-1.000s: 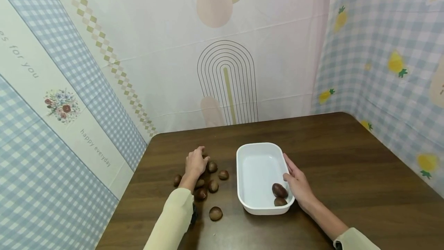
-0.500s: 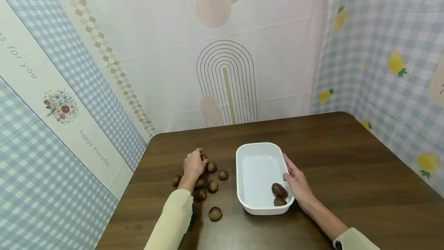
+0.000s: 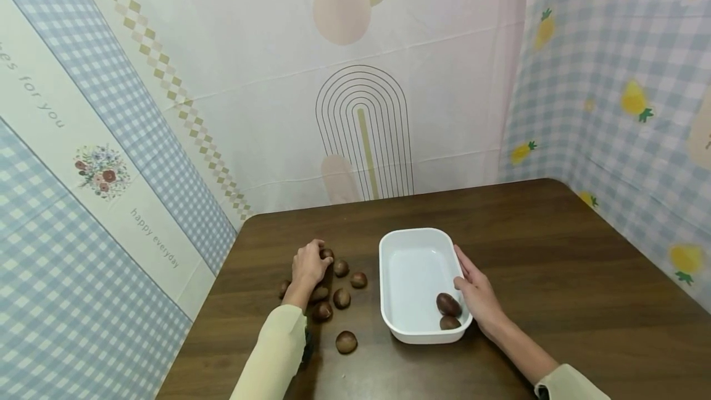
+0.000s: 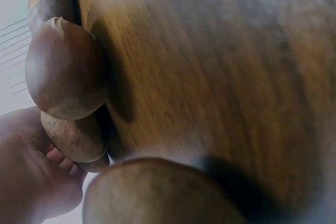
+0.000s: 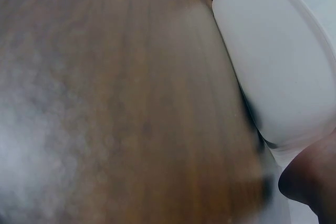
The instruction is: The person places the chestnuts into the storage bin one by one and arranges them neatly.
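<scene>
Chestnut under the left hand, as I see it from the person's side, 12 o'clock being the table's far edge. The chestnut [image 3: 327, 254] sits on the table [image 3: 500, 221] at the 12 o'clock end of the scatter, by the thumb and forefinger of the left hand [image 3: 307, 264]. Those fingers are bent and part open about it; whether they have hold of it, I cannot tell. Best practice, in my judgement: set thumb and forefinger on opposite sides at the widest girth, since a smooth, rounded shell is likely to roll from an off-centre pinch, then lift straight up. A neighbouring chestnut [image 3: 341, 268] lies close toward 4 o'clock, so a sideways sweep could knock it; the 6 o'clock chestnut [image 3: 346, 342] lies apart from the rest. Farther out, between 3 and 4 o'clock, stands the white tub [image 3: 413, 276], two chestnuts [image 3: 448, 305] at its 5 o'clock corner. The right hand [image 3: 479, 292] grips the tub's 3 o'clock wall, thumb over the rim, fingers along the outside; a light, even hold should keep it steady. Beyond 12 o'clock hangs a patterned cloth [image 3: 466, 79]
</scene>
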Demonstrator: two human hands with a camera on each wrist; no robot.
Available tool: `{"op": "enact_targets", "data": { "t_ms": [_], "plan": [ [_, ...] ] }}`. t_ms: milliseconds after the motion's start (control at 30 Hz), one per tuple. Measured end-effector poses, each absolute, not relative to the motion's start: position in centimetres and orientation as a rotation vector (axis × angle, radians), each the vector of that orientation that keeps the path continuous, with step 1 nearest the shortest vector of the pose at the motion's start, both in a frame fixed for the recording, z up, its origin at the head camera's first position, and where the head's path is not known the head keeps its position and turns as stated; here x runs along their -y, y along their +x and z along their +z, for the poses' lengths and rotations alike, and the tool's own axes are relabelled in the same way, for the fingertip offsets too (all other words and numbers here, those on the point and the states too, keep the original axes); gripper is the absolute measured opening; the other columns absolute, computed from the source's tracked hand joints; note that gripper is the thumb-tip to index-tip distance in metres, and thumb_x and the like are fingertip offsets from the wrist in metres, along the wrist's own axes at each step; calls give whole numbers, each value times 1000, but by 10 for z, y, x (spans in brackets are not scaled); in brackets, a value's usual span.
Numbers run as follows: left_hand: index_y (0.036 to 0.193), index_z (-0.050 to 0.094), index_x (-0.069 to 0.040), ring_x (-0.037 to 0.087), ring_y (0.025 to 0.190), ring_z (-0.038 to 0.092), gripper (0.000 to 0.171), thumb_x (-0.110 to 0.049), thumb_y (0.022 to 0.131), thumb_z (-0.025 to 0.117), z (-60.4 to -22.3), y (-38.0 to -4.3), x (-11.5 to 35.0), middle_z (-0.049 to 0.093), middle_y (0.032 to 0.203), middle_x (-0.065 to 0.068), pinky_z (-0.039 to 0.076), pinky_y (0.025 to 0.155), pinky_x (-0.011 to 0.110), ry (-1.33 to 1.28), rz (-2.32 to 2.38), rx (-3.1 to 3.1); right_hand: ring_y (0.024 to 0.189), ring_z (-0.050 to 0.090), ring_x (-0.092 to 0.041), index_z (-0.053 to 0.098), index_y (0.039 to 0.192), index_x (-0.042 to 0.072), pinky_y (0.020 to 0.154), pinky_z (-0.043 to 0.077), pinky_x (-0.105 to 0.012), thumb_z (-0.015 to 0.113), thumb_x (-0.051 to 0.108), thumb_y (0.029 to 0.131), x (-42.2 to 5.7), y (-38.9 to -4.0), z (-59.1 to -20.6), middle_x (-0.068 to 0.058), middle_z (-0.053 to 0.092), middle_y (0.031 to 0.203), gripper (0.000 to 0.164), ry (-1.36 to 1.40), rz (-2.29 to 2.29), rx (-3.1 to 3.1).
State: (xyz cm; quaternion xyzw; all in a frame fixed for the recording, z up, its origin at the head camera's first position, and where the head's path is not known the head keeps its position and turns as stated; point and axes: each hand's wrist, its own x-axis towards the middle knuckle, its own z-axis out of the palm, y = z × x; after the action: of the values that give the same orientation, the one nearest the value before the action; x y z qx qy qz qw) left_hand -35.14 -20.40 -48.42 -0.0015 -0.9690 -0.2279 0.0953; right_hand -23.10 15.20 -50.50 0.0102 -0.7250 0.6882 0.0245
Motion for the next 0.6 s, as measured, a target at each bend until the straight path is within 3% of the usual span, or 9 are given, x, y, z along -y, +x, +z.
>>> {"op": "enact_targets", "data": {
  "t_ms": [300, 600],
  "plan": [
    [133, 70, -7, 33, 117, 70, 44, -20, 94, 84, -479, -353, 207, 75, 128, 11, 51, 105, 54, -83, -835, 2786, 159, 18, -25, 20, 170, 7, 106, 27, -4, 39, -10, 97, -153, -232, -505, -9, 18, 175, 77, 34, 2109, 2253],
    [131, 71, -6, 29, 114, 72, 42, -17, 93, 85, -462, -353, 191, 75, 125, 11, 54, 103, 51, -199, -973, 2657, 160, 18, -25, 20, 170, 7, 112, 26, -9, 40, -9, 98, -154, -230, -504, -8, 18, 175, 77, 26, 2105, 2270]
  ]
}}
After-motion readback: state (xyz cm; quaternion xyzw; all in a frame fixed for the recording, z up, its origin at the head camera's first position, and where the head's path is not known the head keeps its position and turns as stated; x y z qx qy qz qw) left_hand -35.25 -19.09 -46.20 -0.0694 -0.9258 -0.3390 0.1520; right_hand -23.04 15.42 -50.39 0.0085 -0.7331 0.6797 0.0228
